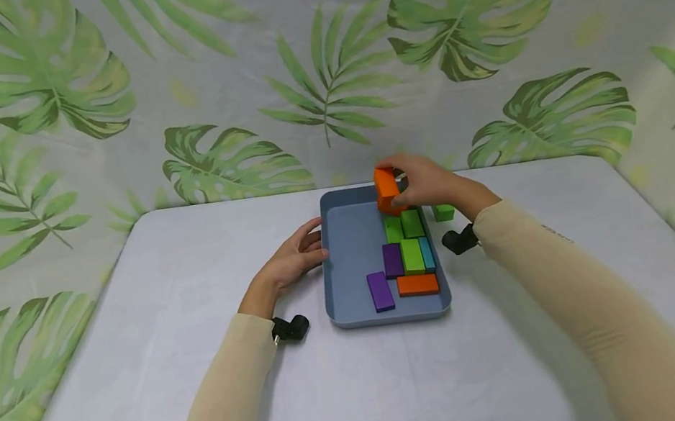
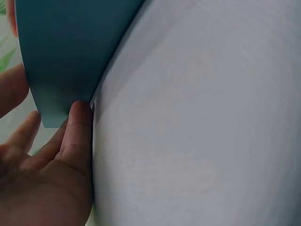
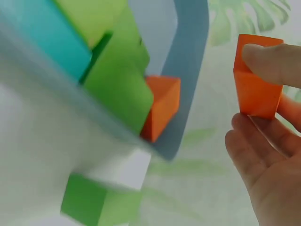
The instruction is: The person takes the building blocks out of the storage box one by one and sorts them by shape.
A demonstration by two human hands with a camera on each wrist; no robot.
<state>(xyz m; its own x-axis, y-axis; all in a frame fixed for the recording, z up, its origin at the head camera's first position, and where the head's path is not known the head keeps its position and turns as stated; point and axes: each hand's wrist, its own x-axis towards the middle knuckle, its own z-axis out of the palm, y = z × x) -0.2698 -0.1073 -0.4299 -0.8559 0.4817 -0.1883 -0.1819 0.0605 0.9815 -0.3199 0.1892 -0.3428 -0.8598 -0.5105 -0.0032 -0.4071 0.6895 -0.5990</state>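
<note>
In the head view my right hand [image 1: 427, 179] pinches an orange block [image 1: 387, 188] between thumb and fingers, over the far right part of the blue-grey tray [image 1: 360, 316]. The right wrist view shows this block apart from another orange block [image 3: 164, 106] lying in the tray's corner. My left hand [image 1: 292, 257] is at the tray's left side, its fingers extended and touching the outer wall. Along the tray's right side lie green blocks [image 1: 412, 223], a dark purple block [image 1: 393, 260], a light green block [image 1: 412, 256], a blue block [image 1: 427, 254] and an orange block [image 1: 417, 285].
A purple block [image 1: 380, 291] lies slightly turned near the tray's front. Outside the tray, by its right wall, a green block [image 1: 443, 213] rests on the white table [image 1: 188, 262]. A leaf-patterned cloth [image 1: 346, 49] hangs behind the table's far edge.
</note>
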